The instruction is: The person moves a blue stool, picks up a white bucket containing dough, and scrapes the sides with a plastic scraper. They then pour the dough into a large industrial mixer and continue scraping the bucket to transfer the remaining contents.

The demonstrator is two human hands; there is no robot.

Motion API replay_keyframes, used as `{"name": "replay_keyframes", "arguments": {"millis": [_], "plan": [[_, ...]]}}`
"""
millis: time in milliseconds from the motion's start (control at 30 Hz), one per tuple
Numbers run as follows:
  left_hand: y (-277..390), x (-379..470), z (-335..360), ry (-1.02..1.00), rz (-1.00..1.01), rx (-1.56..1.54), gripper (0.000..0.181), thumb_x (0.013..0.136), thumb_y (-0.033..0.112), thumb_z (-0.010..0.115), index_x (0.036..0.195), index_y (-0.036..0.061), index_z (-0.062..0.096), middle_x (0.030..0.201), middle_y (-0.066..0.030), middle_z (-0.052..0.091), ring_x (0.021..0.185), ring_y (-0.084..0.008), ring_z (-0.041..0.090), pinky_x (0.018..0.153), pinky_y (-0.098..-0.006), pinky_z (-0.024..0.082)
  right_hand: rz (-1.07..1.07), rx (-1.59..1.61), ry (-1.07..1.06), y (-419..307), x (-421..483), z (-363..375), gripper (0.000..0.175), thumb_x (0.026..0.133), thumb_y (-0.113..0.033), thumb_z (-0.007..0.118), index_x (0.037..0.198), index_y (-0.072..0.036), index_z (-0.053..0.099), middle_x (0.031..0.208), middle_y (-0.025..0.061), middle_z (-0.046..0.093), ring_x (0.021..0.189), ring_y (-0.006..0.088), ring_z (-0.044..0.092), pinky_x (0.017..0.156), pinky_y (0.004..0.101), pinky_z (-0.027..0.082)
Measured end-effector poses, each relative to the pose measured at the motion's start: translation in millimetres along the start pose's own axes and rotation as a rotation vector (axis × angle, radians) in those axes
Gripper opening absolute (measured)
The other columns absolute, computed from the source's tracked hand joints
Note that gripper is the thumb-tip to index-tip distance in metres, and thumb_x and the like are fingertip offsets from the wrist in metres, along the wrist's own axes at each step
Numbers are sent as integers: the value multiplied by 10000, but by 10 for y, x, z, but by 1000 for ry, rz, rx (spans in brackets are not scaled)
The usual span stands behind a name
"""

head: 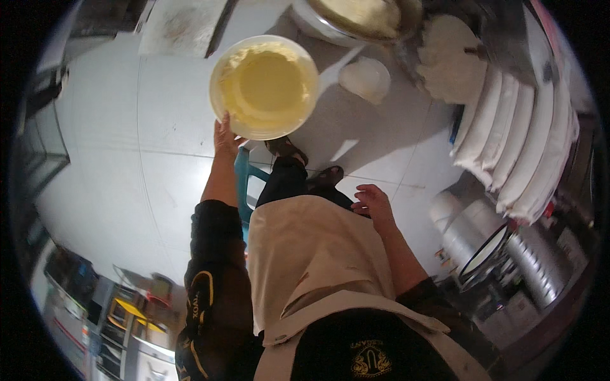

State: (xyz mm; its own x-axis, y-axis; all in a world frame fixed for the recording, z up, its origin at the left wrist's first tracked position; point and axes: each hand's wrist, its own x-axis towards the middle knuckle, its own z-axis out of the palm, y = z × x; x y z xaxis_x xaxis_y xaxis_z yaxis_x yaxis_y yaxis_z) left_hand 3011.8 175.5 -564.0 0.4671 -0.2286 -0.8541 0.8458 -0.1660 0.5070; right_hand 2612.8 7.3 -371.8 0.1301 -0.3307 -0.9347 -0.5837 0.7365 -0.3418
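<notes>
A round white tub (263, 132) with a yellow inside is gripped at its near rim by my left hand (226, 139). Pale flour-like residue clings to the far part of its inner wall. The tub is held out in front of me, above the floor. My right hand (374, 202) hangs beside the beige apron (317, 245), fingers loosely bent and apart, with nothing in it. Part of a blue-green plastic stool (242, 183) shows beneath my left forearm.
A large metal bowl (329, 29) of pale powder stands ahead, near a small whitish bag or bowl (364, 78) on the tiled floor (176, 109). Stacked white sacks (517, 143) and metal containers (538, 264) line the right. Shelving (112, 343) stands lower left.
</notes>
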Motion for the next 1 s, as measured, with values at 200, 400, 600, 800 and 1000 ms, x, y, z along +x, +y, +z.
{"name": "replay_keyframes", "arguments": {"millis": [200, 400, 600, 800, 1000], "plan": [[177, -169, 310, 39, 86, 54, 641, 967, 477, 648, 1462, 170, 381, 1448, -193, 499, 1139, -455, 639, 824, -604, 614, -60, 167, 71, 614, -237, -670, 294, 945, -139, 648, 1216, -31, 621, 1028, 104, 678, 789, 213, 715, 680, 337, 594], [499, -215, 602, 34, 69, 193, 580, 978, 460, 640, 1427, 163, 426, 1367, -169, 562, 1079, -434, 665, 722, -530, 647, -130, 411, 170, 1009, -266, -933, 270, 936, -130, 643, 1185, -27, 625, 1014, 98, 663, 774, 213, 705, 675, 332, 577], [633, -203, 719, -28, 114, 438, 586, 975, 477, 648, 1463, 214, 457, 1341, -106, 596, 1098, -351, 649, 746, -475, 612, -128, 521, 258, 782, -104, -626, 308, 941, -155, 647, 1212, -8, 625, 1048, 127, 674, 800, 229, 709, 711, 343, 589], [640, -9, 862, -174, 77, 506, 578, 1006, 429, 616, 1451, 99, 451, 1293, -95, 610, 1068, -269, 672, 726, -385, 617, -207, 727, 315, 499, 603, 119, 285, 968, -118, 656, 1221, 9, 621, 1060, 137, 691, 843, 209, 715, 756, 334, 605], [984, 292, 897, -248, 107, 702, 563, 990, 425, 641, 1415, 82, 505, 1201, -98, 665, 1017, -217, 696, 703, -337, 617, -219, 578, 220, 412, 1077, 801, 261, 964, -125, 655, 1194, -4, 636, 1034, 97, 688, 851, 190, 701, 782, 322, 590]]}}
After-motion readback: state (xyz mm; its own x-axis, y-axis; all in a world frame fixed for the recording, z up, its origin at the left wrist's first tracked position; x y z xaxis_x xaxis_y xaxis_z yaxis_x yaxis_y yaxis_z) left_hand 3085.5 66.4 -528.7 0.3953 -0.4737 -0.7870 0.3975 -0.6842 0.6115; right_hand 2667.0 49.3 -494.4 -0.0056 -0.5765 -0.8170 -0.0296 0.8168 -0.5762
